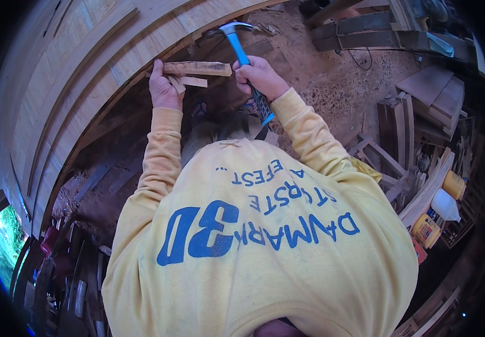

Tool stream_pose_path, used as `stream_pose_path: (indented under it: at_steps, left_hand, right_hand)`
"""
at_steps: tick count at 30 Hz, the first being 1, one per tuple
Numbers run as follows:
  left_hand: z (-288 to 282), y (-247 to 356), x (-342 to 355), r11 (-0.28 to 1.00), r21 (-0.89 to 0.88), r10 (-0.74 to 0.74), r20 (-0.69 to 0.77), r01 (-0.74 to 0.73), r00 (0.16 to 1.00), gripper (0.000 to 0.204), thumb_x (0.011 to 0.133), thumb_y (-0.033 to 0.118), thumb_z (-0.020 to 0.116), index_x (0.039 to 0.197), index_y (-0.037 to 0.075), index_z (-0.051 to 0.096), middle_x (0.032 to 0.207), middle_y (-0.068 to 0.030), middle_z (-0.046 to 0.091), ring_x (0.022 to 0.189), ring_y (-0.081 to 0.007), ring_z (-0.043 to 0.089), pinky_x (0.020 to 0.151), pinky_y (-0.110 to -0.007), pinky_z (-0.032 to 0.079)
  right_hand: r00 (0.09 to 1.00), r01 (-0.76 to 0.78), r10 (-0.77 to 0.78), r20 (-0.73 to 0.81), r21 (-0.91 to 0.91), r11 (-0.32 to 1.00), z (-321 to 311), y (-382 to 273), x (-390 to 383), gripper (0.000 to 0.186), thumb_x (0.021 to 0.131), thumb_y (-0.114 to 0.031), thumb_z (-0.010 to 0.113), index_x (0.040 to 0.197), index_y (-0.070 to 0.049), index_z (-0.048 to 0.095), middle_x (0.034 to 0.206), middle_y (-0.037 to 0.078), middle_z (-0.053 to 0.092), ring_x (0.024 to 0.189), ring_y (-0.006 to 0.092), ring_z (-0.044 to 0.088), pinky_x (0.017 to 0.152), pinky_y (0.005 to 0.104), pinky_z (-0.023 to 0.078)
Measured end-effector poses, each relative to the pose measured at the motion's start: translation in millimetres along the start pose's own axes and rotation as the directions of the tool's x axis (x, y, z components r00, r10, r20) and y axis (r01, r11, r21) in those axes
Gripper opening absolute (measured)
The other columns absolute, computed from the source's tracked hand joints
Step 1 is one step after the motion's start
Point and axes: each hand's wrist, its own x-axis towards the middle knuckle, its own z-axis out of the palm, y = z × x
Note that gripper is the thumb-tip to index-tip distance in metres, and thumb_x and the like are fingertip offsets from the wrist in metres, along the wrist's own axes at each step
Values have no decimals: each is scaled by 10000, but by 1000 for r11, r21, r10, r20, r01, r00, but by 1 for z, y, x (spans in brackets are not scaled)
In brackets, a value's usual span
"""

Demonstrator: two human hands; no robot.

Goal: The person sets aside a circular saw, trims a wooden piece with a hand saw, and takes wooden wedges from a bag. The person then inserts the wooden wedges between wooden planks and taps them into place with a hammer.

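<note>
A person's right hand [260,76] is wrapped tight around the blue-and-black handle of a steel claw hammer [241,49], whose head is raised at the far end, just above and to the right of the work. The hammer's long axis runs from the near right, by the wrist, up to the far left, its head tipped leftward toward the curved timber. Just to the left, the left hand [164,87] pinches a short, pale wooden strip [197,68] against the underside edge of a large curved frame of laminated pale planks [85,73]. The strip lies roughly left to right, its free end reaching toward the right hand and ending almost under the hammer's handle; a second, smaller offcut [189,82] juts from the same grip just below. Both yellow sleeves come in from the near edge. Beyond lies a sawdust-strewn dirt floor [332,84], with stacked boards [436,95] and yellow and white bottles [445,202] at right.
</note>
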Motion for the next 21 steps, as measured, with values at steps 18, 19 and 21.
stream_pose_path:
  at_steps: [18, 19, 21]
  left_hand:
    - [3, 0, 1, 1000, 22, -4, 3, 4, 1000, 183, 973, 256, 612, 876, 106, 570, 702, -76, 628, 593, -226, 602, 545, -356, 496]
    - [-2, 4, 3, 1000, -1, 3, 7, -3, 1000, 180, 971, 247, 614, 871, 104, 568, 699, -79, 628, 589, -229, 598, 545, -354, 493]
    - [-3, 2, 7, 1000, -2, -11, 44, 11, 999, 181, 969, 245, 615, 866, 104, 568, 697, -81, 625, 585, -230, 595, 546, -353, 493]
  right_hand:
    - [995, -87, 84, 52, 56, 995, -15, 10, 12, 83, 863, -90, 588, 894, -23, 549, 659, 21, 512, 514, 128, 508, 502, 275, 419]
    - [996, -46, 43, 72, 41, 998, -18, 9, 7, 79, 867, -86, 581, 900, -24, 544, 664, 21, 513, 515, 128, 509, 501, 273, 417]
    - [1000, 17, -16, -13, 40, 999, -33, 6, -4, 67, 874, -74, 569, 905, -28, 531, 676, 19, 508, 517, 127, 500, 498, 268, 413]
